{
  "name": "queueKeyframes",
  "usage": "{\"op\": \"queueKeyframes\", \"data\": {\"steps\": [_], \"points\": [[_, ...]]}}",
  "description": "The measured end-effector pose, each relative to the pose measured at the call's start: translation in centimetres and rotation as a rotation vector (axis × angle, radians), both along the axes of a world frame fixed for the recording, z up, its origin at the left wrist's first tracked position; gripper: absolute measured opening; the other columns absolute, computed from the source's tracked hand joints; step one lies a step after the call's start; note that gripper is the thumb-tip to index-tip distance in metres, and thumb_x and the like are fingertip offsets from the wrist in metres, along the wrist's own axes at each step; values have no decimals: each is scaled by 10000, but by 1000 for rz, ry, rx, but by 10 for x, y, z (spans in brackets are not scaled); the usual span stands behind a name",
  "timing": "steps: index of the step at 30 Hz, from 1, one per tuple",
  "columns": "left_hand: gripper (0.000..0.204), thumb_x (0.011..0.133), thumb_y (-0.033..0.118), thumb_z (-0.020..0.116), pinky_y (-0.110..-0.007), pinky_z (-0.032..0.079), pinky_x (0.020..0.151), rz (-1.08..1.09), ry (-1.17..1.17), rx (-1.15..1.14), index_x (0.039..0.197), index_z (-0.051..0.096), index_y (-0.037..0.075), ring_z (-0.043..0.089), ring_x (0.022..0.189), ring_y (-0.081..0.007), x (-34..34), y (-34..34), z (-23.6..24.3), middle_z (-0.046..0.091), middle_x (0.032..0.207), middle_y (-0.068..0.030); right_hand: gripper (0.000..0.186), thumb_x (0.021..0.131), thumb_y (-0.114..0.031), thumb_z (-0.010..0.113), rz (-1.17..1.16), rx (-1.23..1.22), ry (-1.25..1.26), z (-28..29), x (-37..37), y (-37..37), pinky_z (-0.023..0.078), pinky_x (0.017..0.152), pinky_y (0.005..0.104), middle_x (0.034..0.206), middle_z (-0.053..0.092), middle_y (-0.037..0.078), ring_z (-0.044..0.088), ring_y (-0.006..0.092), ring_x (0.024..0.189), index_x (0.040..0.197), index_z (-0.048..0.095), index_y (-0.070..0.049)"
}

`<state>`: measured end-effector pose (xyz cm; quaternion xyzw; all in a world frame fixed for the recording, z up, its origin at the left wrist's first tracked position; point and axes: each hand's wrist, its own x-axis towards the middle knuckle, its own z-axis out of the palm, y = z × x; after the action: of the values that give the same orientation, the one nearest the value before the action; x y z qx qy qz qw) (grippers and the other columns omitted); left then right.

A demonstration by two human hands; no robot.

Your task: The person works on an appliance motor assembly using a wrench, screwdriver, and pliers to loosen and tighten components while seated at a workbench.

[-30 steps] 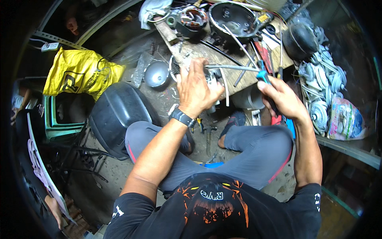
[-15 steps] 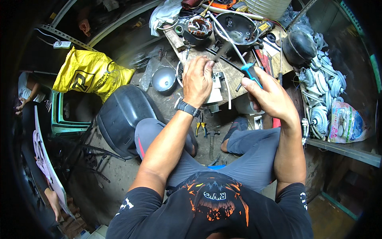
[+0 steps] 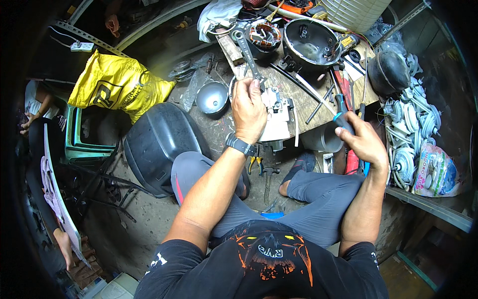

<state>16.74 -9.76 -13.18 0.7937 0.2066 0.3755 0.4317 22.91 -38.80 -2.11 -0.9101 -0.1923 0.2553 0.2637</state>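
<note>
My left hand (image 3: 250, 110) is closed around the jaw end of an adjustable wrench (image 3: 246, 50), whose long handle slants away toward the back of the bench. My right hand (image 3: 366, 138) grips a screwdriver (image 3: 314, 93) by its blue and black handle. The screwdriver's long shaft points to the far left, over the wooden bench top (image 3: 326, 112). Between my hands lies a pale metal mechanism (image 3: 275, 107) with a flat plate, just right of my left fingers. A white strip hangs down beside it. Where the wrench jaws meet my fingers is partly hidden.
Behind the hands stand a dark round tub (image 3: 318, 55) and a copper-wound motor stator (image 3: 264, 36). A grey metal bowl (image 3: 212, 98) sits at left, near a black case (image 3: 167, 149). White pulley-like parts (image 3: 406, 154) pile up at right. Pliers (image 3: 256, 163) and a hammer (image 3: 269, 182) lie below.
My right hand has moved right and toward me, bringing the screwdriver lower. The wrench in my left hand has swung from pointing right to pointing up and left. The view has shifted slightly.
</note>
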Motion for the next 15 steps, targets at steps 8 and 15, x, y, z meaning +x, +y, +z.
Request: {"op": "queueKeyframes", "data": {"steps": [8, 15], "points": [[254, 1093, 242, 603, -342, 480, 683, -78, 34, -149, 1109, 663, -4, 588, 751, -178, -5, -3, 11, 665, 861, -94, 408, 945, -289, 746, 51, -111, -96, -56, 12, 31, 504, 889, 519, 1034, 698, 272, 675, 472, 1038, 1164, 574, 8], [250, 1084, 221, 593, -409, 514, 776, -91, 64, -183, 1091, 654, -21, 659, 849, -305, -7, -5, 20, 663, 951, -153, 515, 896, -172, 806, 20, 24, -426, -112, 16, 48, 502, 976, 505, 1175, 640, 239, 631, 448, 1118, 1323, 556, -27]]}}
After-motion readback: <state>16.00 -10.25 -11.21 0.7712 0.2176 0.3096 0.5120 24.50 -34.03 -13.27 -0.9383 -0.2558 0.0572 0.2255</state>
